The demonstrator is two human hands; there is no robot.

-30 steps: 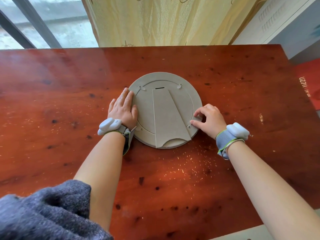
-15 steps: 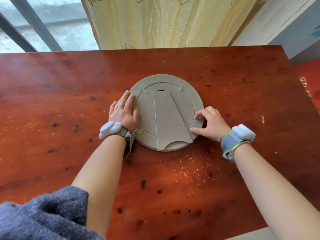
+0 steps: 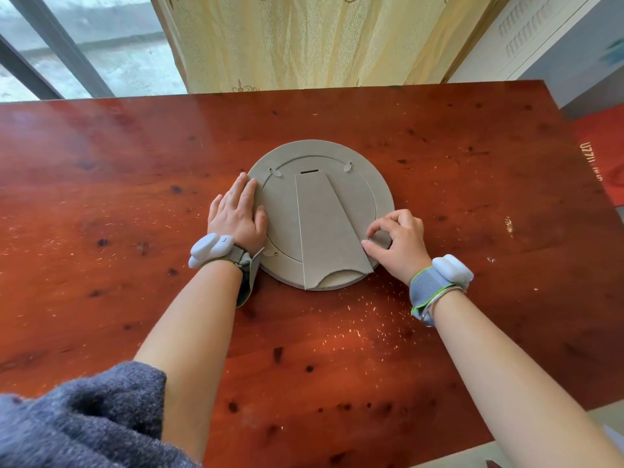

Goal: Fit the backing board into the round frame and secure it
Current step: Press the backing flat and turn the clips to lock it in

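The round grey frame (image 3: 381, 184) lies face down on the red-brown table. The backing board (image 3: 280, 211) sits inside its ring, with a tapered stand flap (image 3: 324, 228) lying flat down its middle. Two small turn clips (image 3: 347, 167) show at the upper edge, and another sits at the lower left (image 3: 271, 253). My left hand (image 3: 236, 214) lies flat, fingers together, pressing on the frame's left rim. My right hand (image 3: 400, 243) is at the lower right rim, thumb and forefinger pinched on a small clip there; the clip itself is mostly hidden.
The wooden table (image 3: 472, 197) carries scattered pale shavings near the frame. A yellow curtain (image 3: 304, 38) and a window lie beyond the far edge. A red mat (image 3: 604, 157) lies off the table's right side. A grey sleeve (image 3: 74, 423) fills the lower left corner.
My right hand's fingers have curled from pressing the rim into a pinch at the lower right clip. The left hand has stayed flat on the left rim.
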